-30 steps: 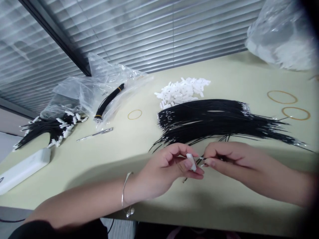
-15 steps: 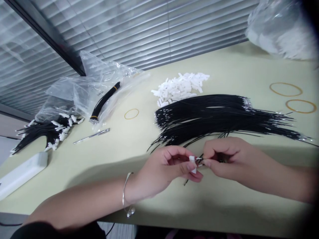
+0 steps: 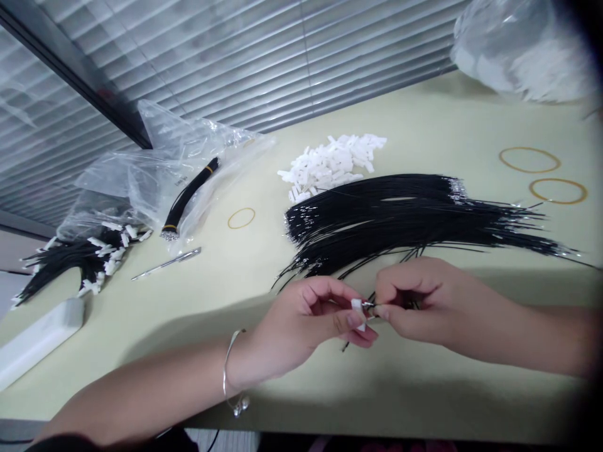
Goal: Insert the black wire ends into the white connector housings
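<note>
Between thumb and fingers, my left hand [image 3: 306, 320] pinches a small white connector [image 3: 358, 313]. Close on its right, my right hand [image 3: 424, 307] pinches black wires with metal tips [image 3: 369, 306]; the tips are at the connector's right side, and how far any goes in is too small to tell. Behind both hands lies a wide spread of black wires [image 3: 400, 216] with silvery ends. A heap of white connectors [image 3: 332, 164] sits just beyond it.
At left are wires with white connectors [image 3: 70, 260], a white box-like object [image 3: 42, 342], a pen [image 3: 166, 263], and a tied black bundle [image 3: 191, 198] on clear plastic bags [image 3: 113, 176]. Rubber bands [image 3: 558, 191] lie at right, below a filled plastic bag [image 3: 527, 56].
The whole view has shifted slightly, so things appear a little further left. The wire tips in my right hand look closer to the white connector.
</note>
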Demonstrator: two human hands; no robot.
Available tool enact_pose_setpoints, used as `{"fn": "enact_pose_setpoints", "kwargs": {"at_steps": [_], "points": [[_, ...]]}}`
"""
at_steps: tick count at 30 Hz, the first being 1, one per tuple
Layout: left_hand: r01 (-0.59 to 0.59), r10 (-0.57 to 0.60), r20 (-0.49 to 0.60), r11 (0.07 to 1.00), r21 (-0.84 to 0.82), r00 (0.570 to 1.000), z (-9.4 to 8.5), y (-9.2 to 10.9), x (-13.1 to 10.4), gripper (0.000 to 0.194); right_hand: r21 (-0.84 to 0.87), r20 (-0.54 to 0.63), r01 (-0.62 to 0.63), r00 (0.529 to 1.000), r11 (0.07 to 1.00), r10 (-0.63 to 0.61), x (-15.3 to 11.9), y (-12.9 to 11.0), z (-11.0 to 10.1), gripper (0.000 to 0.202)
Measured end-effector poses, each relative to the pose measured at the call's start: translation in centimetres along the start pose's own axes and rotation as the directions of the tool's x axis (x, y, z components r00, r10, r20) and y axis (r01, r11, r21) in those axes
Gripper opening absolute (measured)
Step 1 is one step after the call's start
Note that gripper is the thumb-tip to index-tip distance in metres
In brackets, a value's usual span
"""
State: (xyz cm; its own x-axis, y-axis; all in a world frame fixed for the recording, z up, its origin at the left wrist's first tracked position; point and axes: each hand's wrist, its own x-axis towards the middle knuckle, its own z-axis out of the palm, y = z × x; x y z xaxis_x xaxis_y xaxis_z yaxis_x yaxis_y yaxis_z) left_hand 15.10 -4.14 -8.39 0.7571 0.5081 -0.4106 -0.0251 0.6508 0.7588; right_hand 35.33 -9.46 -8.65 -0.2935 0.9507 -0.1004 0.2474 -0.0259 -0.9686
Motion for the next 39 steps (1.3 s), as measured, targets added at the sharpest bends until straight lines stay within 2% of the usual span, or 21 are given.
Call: {"fn": "enact_pose_setpoints", "kwargs": {"at_steps": [11,18,20,24,29,39], "points": [[0.017,-0.017,-0.011,0.999,0.046,1.000,0.0,0.2,0.0,0.019,-0.074,-0.014,0.033,0.999,0.997,-0.034,-0.2,0.2,0.2,0.017],[0.036,-0.035,-0.013,0.999,0.038,0.999,0.2,0.4,0.1,0.024,-0.153,-0.065,0.123,0.989,0.981,-0.135,0.1,-0.1,0.1,0.019],[0.037,-0.037,-0.001,0.999,0.036,0.999,0.1,0.4,0.1,0.023,-0.137,-0.061,0.099,0.992,0.986,-0.108,0.1,-0.2,0.0,0.019],[0.025,-0.026,0.011,0.999,0.034,1.000,0.0,0.2,0.1,0.021,-0.041,-0.018,-0.028,0.999,0.999,0.027,0.1,-0.3,-0.1,0.020],[-0.016,0.016,0.023,1.000,0.023,1.000,0.0,-0.1,0.0,0.020,0.022,0.065,-0.152,0.987,0.988,0.150,0.2,-0.7,-0.1,0.022],[0.026,-0.026,0.023,0.999,0.024,0.999,-0.1,0.1,-0.1,0.019,-0.134,-0.053,0.032,0.998,0.990,-0.040,-0.4,-0.5,0.5,0.020]]}}
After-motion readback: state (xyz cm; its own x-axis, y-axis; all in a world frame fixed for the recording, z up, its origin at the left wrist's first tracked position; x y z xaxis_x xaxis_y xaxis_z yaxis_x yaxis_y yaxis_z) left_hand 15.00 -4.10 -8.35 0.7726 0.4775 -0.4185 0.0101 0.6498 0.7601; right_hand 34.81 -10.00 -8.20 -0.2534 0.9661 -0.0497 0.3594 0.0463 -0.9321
